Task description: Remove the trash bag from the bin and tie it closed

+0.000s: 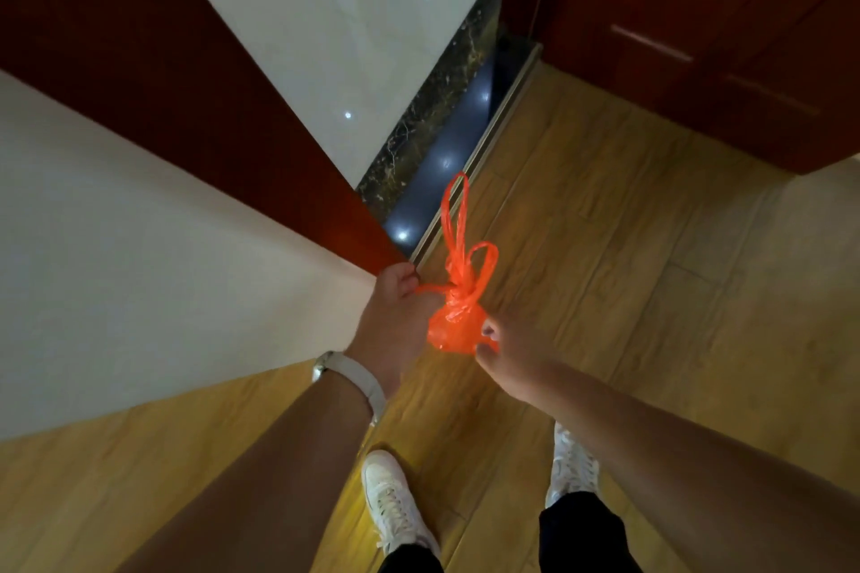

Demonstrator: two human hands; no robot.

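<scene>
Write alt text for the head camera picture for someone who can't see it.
Two bare hands hold a small orange trash bag above a wooden floor; the left hand pulls a strand, the right hand pinches the bag's body. Handle loops stick up above a knot.

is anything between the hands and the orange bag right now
No, nothing visible. The left hand pinches a strand of the orange bag, and the right hand touches the bag's lower side.

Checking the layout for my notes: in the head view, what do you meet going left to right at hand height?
White wall → wristband → left hand → orange trash bag → right hand → wooden floor.
</scene>
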